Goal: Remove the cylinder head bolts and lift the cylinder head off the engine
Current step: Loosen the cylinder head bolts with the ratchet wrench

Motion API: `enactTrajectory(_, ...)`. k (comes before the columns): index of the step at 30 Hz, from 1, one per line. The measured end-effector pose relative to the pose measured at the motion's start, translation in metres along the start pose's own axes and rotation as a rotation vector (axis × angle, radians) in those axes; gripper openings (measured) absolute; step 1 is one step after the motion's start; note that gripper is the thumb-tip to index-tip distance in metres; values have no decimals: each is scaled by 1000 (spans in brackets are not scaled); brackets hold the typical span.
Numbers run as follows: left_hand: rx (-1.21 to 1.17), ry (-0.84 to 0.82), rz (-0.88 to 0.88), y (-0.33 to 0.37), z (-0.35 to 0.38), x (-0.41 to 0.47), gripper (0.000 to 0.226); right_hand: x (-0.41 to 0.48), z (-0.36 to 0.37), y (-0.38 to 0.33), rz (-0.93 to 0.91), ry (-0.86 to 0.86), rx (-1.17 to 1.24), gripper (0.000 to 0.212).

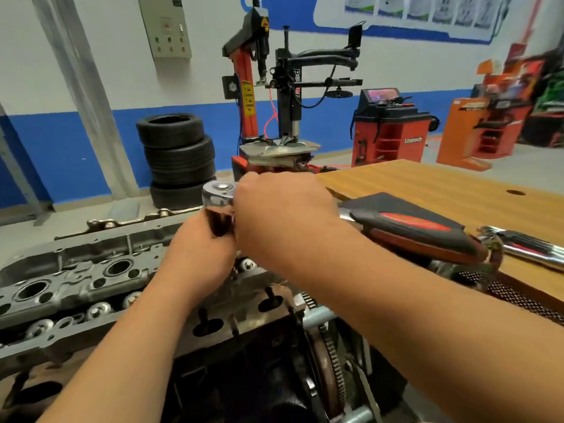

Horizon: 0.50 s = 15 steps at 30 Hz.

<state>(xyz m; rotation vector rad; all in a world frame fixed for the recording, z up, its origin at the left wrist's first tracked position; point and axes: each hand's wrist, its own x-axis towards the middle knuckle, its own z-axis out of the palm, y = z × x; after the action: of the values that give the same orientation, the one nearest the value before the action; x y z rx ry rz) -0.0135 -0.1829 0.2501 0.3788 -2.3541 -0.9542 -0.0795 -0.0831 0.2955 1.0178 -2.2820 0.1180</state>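
Left hand [198, 248] grips a dark round socket [219, 223]; right hand [280, 215] grips the shiny silver wrench [218, 193] on top. Bumpy grey metal cylinder head [76, 270] fills lower left.

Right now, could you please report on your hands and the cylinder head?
Left hand grips socket under ratchet. Right hand holds ratchet. Cylinder head in place, not lifted. Nothing seen blocking.

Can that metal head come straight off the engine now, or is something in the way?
Likely not: bolts still sit in the cylinder head; the left hand grips a socket and the right hand the ratchet above it.
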Motion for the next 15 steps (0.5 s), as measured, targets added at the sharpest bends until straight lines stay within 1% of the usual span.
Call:
enactTrajectory(1,10,14,-6,-1,0,1,28,0,0,-1,-26,67,-20,31)
enactTrajectory(2,-8,36,-24,-1,-1,1,20,5,0,0,-87,111,-27,20)
enactTrajectory(3,-35,58,-54,0,-2,0,16,12,0,4,-151,116,-12,13)
enactTrajectory(4,-60,72,-78,1,-1,-1,15,18,0,10,-199,108,0,16)
enactTrajectory(5,-85,79,-90,1,-1,-3,14,22,-2,16,-215,60,17,20)
enactTrajectory(6,-103,87,-89,2,-2,-4,13,24,-2,18,-211,23,57,19)
enactTrajectory(7,-107,91,-79,4,-3,-4,14,23,-3,16,-190,-12,81,14)
enactTrajectory(8,-88,80,-61,5,-3,-5,19,18,-5,12,-166,-32,85,15)
enactTrajectory(10,13,50,-22,3,-2,-5,29,6,-6,-6,-120,-85,60,34)
enactTrajectory(11,70,51,-16,1,-1,-3,32,1,-8,-12,-112,-82,49,37)
enactTrajectory(13,117,65,-26,-2,1,0,32,1,-7,-10,-97,35,-19,36)
enactTrajectory(14,74,59,-30,-2,1,1,28,7,-3,-2,-133,111,-59,32)
enactTrajectory(15,1,48,-40,-3,1,1,21,13,-1,7,-185,143,-68,24)
